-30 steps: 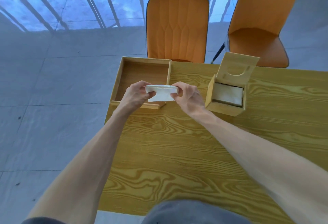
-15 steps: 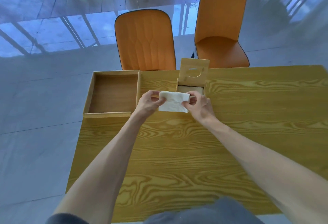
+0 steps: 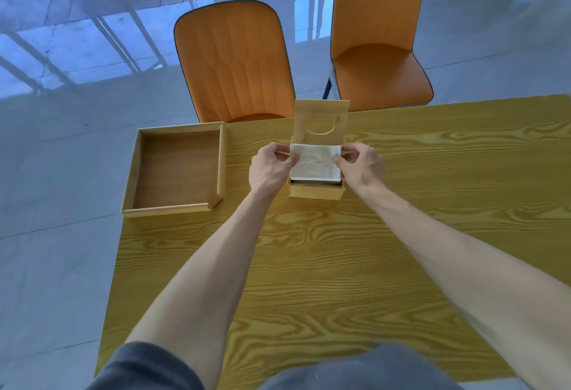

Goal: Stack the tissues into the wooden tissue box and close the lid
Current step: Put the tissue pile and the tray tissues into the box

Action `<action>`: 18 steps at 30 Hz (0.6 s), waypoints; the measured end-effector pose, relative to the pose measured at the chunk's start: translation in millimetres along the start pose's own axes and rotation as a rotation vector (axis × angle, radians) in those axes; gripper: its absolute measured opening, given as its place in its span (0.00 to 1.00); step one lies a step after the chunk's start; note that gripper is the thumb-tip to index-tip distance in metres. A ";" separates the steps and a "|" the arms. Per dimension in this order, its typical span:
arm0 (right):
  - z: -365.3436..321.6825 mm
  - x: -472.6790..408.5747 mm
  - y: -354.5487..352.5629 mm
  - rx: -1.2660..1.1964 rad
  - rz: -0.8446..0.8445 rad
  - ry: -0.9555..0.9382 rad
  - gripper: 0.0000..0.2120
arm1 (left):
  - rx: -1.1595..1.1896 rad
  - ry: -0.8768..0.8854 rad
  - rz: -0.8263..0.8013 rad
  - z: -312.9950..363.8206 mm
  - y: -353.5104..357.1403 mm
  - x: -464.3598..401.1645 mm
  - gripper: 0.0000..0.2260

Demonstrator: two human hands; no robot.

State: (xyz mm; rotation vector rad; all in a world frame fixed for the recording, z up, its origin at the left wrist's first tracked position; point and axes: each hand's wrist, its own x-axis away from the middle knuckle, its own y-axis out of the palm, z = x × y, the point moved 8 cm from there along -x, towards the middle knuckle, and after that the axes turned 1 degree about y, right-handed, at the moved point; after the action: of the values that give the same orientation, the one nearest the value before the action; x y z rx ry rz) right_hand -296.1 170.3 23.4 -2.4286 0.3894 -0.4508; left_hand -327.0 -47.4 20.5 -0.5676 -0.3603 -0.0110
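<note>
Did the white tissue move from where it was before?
Yes. The tissue, pinched by the left hand and right hand, has gone rightward from in front of the wooden tray to over the open tissue box.

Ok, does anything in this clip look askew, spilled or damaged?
Nothing stands out. Both hands, left and right, hold the white folded tissue flat over the small open wooden tissue box, its hinged lid upright. The shallow wooden tray sits squarely beside it.

Matt wooden tissue box (image 3: 315, 192), soft paper tissue (image 3: 315, 162), seemingly laminate woodgrain table (image 3: 340, 266)
</note>
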 end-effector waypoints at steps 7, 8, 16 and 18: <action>0.5 -8.9 3.9 0.135 0.039 0.011 0.14 | -0.196 0.011 0.024 10.3 7.9 -12.8 0.13; 0.1 -9.3 4.7 0.156 0.041 0.003 0.14 | -0.216 0.010 0.023 10.0 8.9 -13.7 0.13; 6.0 -14.9 10.3 0.207 0.059 0.030 0.12 | -0.248 0.001 0.011 1.1 15.2 -18.5 0.16; 5.7 -16.8 9.1 0.188 0.053 0.017 0.14 | -0.236 -0.006 0.002 -1.4 17.8 -19.4 0.19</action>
State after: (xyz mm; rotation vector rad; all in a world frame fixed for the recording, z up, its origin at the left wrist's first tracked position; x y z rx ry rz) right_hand -310.3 172.7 9.7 -2.2284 0.3997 -0.4639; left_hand -342.8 -34.8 3.5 -0.8014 -0.3665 -0.0501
